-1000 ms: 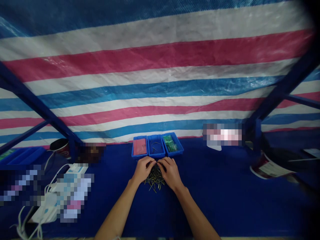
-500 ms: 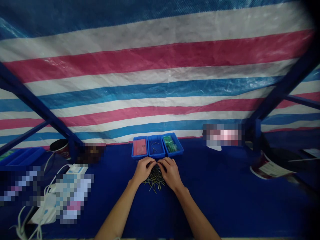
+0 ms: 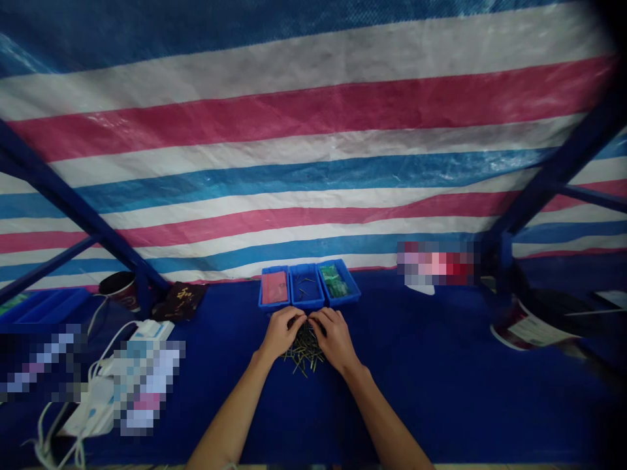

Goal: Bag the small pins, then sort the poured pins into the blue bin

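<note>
Pins (image 3: 304,358), where?
Loose heap, lower centre of the head view, on blue surface (image 3: 421,391), below three blue trays (image 3: 307,304).
Grip?
Left hand (image 3: 280,333), right hand (image 3: 336,338) curled over heap's top; fingertips hidden, hold cannot tell.
Risk?
Hard sweep could scatter pins.

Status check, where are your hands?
Left hand and right hand over far end of metal pins. Grip unclear. Three blue bins just beyond.
</note>
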A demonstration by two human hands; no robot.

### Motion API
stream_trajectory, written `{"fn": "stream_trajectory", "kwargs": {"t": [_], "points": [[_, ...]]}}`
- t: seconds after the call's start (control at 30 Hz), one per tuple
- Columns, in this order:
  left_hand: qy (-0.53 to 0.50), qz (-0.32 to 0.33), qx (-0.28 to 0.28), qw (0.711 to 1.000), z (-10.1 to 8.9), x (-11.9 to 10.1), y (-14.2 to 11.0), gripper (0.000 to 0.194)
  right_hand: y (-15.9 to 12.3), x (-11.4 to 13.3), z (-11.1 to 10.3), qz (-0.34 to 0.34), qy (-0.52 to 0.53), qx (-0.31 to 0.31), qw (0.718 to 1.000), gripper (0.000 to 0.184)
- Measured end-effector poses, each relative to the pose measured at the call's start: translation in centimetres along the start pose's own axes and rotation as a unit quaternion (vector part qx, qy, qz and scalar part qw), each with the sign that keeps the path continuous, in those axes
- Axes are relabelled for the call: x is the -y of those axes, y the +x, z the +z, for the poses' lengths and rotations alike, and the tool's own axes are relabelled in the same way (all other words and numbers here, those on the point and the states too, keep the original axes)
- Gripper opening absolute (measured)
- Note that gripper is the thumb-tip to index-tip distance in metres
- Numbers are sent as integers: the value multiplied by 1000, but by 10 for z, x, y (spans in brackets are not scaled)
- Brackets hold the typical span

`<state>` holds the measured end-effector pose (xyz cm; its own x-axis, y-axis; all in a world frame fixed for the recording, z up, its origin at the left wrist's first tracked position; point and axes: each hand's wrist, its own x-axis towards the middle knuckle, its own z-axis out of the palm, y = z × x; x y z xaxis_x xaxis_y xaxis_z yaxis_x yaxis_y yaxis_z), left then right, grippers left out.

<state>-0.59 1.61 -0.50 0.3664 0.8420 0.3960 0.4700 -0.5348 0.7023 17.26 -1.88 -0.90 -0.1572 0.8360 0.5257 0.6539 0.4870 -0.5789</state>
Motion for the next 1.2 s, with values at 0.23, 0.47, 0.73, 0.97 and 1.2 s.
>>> {"fn": "stream_trajectory", "kwargs": {"t": [0.23,0.47,0.73,0.97,1.2], "points": [[1,-3,-2,1000,0,-1,0,24,0,1,0,2,0,1,1000,15],[-8,1,-6,1000,1,-1,0,25,0,0,0,-1,-15,1,1000,16],[-5,-2,-4,1000,0,0,0,22,0,-1,1,3,-5,1,1000,15],[-8,-5,-2,1000,0,-1,0,23,0,-1,2,2,-11,4,1000,15],[-13,5,-8,1000,0,0,0,24,0,-1,0,2,-19,14,1000,15]]}}
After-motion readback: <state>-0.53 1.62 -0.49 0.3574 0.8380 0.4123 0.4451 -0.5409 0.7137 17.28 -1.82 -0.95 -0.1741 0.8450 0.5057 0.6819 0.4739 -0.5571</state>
